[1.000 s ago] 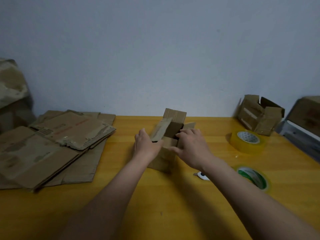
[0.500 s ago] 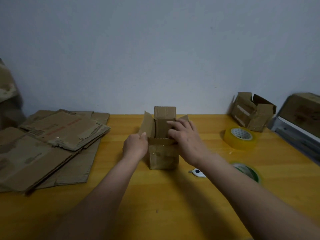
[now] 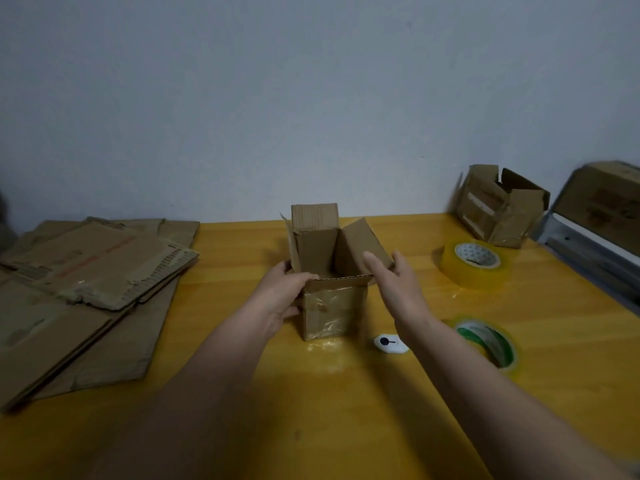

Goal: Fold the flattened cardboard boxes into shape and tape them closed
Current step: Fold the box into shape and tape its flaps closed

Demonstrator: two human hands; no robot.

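Note:
A small cardboard box (image 3: 332,306) stands upright mid-table with its top flaps raised and its inside empty. My left hand (image 3: 282,299) grips its near left corner, thumb over the front rim. My right hand (image 3: 398,285) is beside the box's right flap with fingers straight, touching or just off the flap's edge. Flattened cardboard boxes (image 3: 90,282) lie stacked at the left. Two tape rolls lie at the right: a clear yellowish tape roll (image 3: 474,265) farther back and a green-cored tape roll (image 3: 488,341) nearer.
A small white cutter (image 3: 389,344) lies on the yellow table (image 3: 346,410) just right of the box. A folded box (image 3: 498,206) sits at the back right by the wall. A grey metal frame with another box (image 3: 602,216) stands at the right edge.
The box now stands square with its flaps spread open. My right hand has come out from over the opening to the right flap; my left hand has shifted to the front left corner.

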